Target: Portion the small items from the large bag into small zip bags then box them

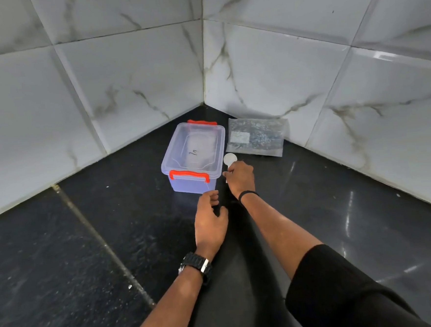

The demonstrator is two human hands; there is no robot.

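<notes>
**Black counter, box lidded, bag in the corner**

Black speckled counter (87,249) runs into a corner of white marble-look wall tiles (127,80); clear plastic box (193,157) sits near that corner, lid on, orange latches at both short ends; large bag (257,137) of small dark items lies just right of the box, leaning on the right wall; left hand (211,225) hovers just in front of the box — fingers loosely curled, holding nothing; right hand (241,177) beside the box's right front corner, fingers curled round something pale — can't tell what; small white disc (230,159) sits between box and bag, just beyond the right hand.
</notes>
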